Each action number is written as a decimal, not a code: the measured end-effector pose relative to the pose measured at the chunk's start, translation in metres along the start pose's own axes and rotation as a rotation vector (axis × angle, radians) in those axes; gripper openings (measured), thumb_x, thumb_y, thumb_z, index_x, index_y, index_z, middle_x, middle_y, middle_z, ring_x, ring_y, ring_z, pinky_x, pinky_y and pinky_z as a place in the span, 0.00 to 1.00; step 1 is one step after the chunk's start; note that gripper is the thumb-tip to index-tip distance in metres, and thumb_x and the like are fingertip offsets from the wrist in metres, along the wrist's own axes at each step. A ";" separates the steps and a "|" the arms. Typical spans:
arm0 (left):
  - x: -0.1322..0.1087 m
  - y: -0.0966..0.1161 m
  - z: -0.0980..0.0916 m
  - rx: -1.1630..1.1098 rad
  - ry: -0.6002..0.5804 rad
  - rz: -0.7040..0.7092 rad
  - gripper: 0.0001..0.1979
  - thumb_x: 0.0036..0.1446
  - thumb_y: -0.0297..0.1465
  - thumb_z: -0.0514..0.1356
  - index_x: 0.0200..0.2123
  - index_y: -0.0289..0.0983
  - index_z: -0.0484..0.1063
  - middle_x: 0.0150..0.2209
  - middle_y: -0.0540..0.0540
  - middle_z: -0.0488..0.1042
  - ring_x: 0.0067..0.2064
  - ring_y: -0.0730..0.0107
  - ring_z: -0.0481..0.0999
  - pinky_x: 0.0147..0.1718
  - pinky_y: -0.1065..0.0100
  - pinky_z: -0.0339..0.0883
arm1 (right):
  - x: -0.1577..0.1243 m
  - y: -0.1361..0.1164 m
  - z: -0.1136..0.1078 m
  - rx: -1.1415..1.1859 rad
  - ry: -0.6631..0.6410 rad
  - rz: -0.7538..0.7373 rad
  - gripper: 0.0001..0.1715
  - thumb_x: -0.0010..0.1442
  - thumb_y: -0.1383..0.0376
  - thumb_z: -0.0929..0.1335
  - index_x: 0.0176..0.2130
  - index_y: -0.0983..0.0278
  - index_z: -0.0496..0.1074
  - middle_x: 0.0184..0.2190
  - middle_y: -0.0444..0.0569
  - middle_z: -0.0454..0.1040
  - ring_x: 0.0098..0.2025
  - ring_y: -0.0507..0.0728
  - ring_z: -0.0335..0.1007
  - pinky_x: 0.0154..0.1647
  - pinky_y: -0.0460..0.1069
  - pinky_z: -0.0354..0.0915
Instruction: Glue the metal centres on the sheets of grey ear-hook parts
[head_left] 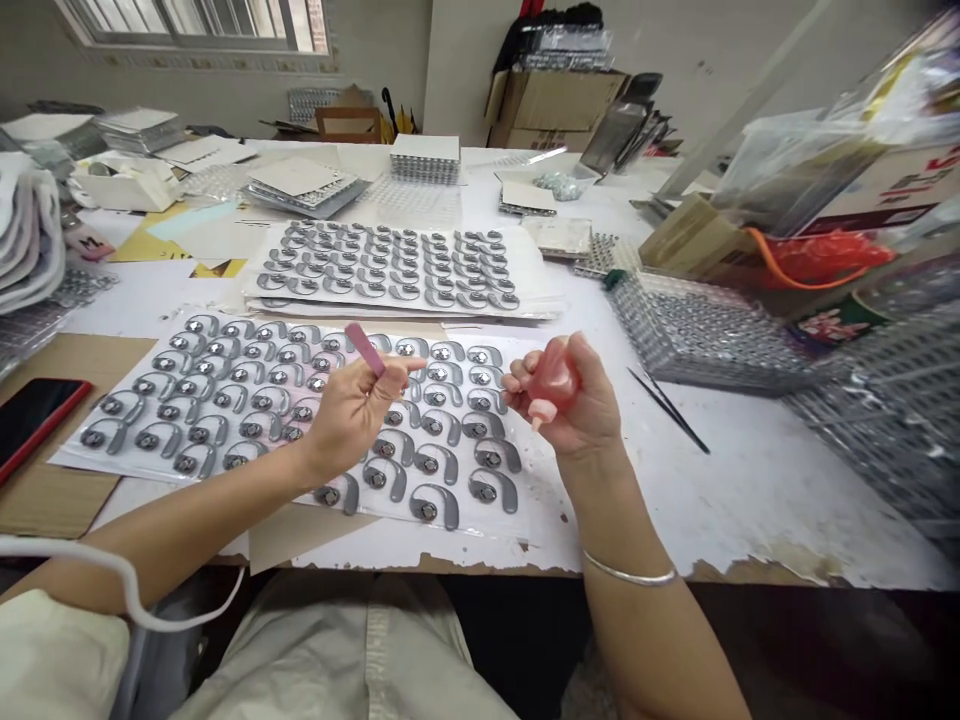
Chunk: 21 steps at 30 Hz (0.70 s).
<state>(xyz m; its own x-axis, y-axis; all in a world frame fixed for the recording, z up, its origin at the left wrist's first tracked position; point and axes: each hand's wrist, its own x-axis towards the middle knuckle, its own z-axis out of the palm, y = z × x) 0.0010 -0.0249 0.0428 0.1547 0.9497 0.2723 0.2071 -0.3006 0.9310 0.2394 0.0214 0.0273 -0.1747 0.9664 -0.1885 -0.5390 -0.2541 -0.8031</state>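
My left hand is closed around a flat pink strip, its index finger stretched to the right. In my right hand sits a red squeeze bottle with a pale nozzle tilted downward; the fingers wrap round it. Both hands hover over a sheet covered with rows of grey hook-shaped earpieces, each bearing a round shiny piece. Part of these rows is hidden behind my left hand and forearm.
Behind lies a second stack of sheets with similar earpieces. Black tweezers rest to the right, before clear trays of small shiny pieces. A red-cased phone lies at left on cardboard. A white cable crosses my left arm.
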 end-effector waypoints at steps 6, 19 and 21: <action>-0.004 -0.014 0.000 0.025 -0.136 -0.021 0.13 0.61 0.37 0.57 0.44 0.37 0.76 0.41 0.44 0.78 0.42 0.67 0.78 0.43 0.65 0.74 | 0.001 0.003 0.001 0.016 0.002 0.003 0.28 0.41 0.41 0.72 0.20 0.63 0.68 0.18 0.42 0.64 0.23 0.51 0.66 0.20 0.47 0.66; -0.007 -0.040 0.001 0.373 -0.343 0.156 0.13 0.62 0.30 0.55 0.47 0.35 0.75 0.41 0.43 0.78 0.41 0.67 0.78 0.42 0.67 0.73 | 0.019 -0.011 0.010 0.079 0.247 -0.147 0.27 0.40 0.44 0.73 0.22 0.61 0.61 0.17 0.41 0.64 0.20 0.52 0.66 0.16 0.47 0.63; -0.007 -0.043 -0.001 0.379 -0.362 0.157 0.13 0.62 0.30 0.55 0.47 0.34 0.75 0.43 0.42 0.78 0.42 0.67 0.78 0.42 0.67 0.73 | 0.020 -0.006 0.006 0.140 0.307 -0.131 0.27 0.38 0.45 0.73 0.22 0.61 0.62 0.16 0.41 0.64 0.20 0.52 0.65 0.15 0.47 0.62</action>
<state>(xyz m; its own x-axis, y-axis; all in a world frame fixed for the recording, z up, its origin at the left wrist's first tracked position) -0.0098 -0.0184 0.0011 0.5202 0.8204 0.2373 0.4781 -0.5100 0.7151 0.2343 0.0416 0.0320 0.1474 0.9522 -0.2674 -0.6517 -0.1099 -0.7504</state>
